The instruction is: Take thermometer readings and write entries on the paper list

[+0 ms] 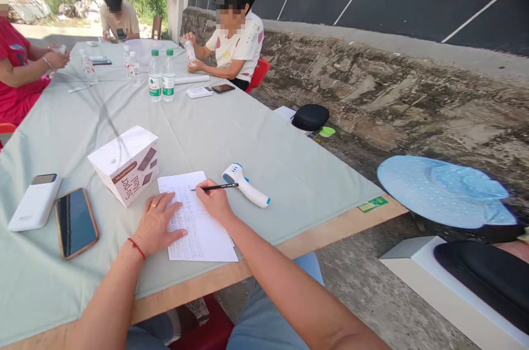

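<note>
A sheet of white paper [206,237] with rows of handwriting lies near the table's front edge. My right hand [214,202] is closed around a black pen [221,187], its tip at the upper part of the sheet. Flat on the left side of the paper rests my left hand [159,224], fingers spread, with a ring and a red string at the wrist. Just right of the sheet is a white and blue infrared thermometer [246,184]. Behind my left hand stands a white box [126,165] with brown print.
A phone [76,223] and a white power bank [35,202] lie at the left. Two green-capped water bottles [155,77] stand mid-table. Three people sit around the far part. A blue hat [438,190] and white box [413,278] are off to the right.
</note>
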The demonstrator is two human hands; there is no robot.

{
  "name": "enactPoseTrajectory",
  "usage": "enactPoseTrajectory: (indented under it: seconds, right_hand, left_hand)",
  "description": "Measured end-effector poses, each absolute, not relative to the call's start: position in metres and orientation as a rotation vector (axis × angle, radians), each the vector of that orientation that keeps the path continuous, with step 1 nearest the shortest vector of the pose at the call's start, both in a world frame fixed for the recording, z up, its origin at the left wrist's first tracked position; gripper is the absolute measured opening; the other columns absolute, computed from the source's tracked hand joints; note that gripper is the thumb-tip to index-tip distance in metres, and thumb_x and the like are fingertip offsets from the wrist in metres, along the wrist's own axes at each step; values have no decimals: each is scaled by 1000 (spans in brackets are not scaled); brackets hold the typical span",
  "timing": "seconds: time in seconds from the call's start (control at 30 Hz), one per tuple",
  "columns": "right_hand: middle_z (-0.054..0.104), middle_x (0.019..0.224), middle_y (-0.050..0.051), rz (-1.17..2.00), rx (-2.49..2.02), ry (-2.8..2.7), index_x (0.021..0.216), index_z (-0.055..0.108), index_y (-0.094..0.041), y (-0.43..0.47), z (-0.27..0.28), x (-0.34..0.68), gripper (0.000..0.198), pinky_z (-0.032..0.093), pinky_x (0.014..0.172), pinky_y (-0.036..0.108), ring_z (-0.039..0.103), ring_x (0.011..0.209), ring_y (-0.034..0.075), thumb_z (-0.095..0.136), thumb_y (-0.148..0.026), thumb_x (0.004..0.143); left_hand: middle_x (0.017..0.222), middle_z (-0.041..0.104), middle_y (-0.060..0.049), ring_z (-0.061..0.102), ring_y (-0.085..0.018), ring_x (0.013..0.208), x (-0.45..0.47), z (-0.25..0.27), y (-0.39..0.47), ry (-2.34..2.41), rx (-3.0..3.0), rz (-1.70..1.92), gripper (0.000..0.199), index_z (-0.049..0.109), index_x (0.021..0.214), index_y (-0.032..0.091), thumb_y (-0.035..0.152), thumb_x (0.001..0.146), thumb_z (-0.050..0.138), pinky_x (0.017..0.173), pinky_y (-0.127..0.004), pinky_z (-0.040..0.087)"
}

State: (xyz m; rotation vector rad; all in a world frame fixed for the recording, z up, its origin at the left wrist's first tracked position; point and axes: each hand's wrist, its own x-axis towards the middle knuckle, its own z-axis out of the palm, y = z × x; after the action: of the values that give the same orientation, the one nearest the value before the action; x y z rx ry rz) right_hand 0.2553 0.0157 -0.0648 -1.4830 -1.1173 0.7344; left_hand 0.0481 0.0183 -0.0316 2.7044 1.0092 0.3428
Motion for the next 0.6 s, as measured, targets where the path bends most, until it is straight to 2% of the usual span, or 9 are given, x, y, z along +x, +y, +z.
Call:
enactPoseTrajectory:
  seconds: [0.6]
  right_hand:
    - [54, 55, -3, 734, -1477, -1133, 64, 55, -23, 16, -64, 255, 15, 39, 52, 27, 48, 53, 15, 54, -38, 66]
  left_hand:
    - [144, 47, -16, 41, -35, 133, 48, -30, 19, 1011, 2689, 330, 58, 57, 126, 21, 44, 74, 73, 110, -57, 28]
